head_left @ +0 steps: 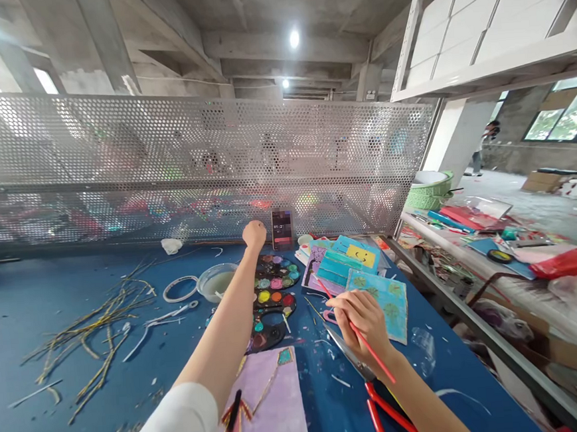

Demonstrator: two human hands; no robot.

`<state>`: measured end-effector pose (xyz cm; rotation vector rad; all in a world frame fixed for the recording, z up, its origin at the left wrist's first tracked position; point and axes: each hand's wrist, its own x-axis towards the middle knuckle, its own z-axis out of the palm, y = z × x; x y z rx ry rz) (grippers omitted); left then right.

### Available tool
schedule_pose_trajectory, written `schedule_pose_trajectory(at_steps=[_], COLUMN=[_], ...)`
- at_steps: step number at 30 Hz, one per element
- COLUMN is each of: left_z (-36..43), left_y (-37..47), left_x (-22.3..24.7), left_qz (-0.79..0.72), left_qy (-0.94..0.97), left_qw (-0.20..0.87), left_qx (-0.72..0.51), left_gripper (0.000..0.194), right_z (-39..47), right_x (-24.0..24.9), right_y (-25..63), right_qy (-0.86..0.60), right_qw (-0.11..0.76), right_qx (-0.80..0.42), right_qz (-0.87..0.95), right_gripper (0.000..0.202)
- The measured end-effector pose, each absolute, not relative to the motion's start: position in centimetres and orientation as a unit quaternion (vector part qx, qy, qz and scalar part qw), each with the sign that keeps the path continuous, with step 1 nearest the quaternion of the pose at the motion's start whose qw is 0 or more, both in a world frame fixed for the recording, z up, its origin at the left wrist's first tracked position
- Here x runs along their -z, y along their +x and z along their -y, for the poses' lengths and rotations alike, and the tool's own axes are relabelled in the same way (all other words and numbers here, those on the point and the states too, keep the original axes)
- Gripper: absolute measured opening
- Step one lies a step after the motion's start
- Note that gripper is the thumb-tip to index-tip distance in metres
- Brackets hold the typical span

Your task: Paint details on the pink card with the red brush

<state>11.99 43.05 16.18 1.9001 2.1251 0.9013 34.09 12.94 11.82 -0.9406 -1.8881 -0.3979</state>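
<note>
My left hand (255, 235) reaches far across the table, just left of an upright phone (282, 230) with a timer on its screen. Its fingers are curled closed; what they hold, if anything, is hidden. In my right hand (361, 320) is a thin paintbrush (373, 352) with a red handle, slanting through the fingers. Below my left forearm lies a purple painted sheet (278, 403) with gold lines and a dark stick on it. A paint palette (276, 283) with several colour wells sits between my arms, partly covered by the left one.
Red-handled scissors (376, 402) lie under my right forearm. Painted blue cards (382, 302) are piled at the right. Left of the palette are a water bowl (211, 282), a tape roll (180, 289) and dry twigs (101, 320). A perforated metal panel (188, 157) closes the back.
</note>
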Motion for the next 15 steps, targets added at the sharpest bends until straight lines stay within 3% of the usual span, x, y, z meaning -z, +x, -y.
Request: schedule_pose_trajectory(at_steps=[15], left_z=[-42.49], left_y=[11.45], left_x=[-16.56], left_qz=[-0.716], left_qy=[0.645], left_qw=[0.079], left_qx=[-0.256], left_gripper=[0.035], right_z=[-12.85], right_x=[-11.86], right_y=[33.92], right_qy=[-0.384], right_qw=[0.477], right_qx=[0.159], right_qz=[0.774], right_gripper=[0.016])
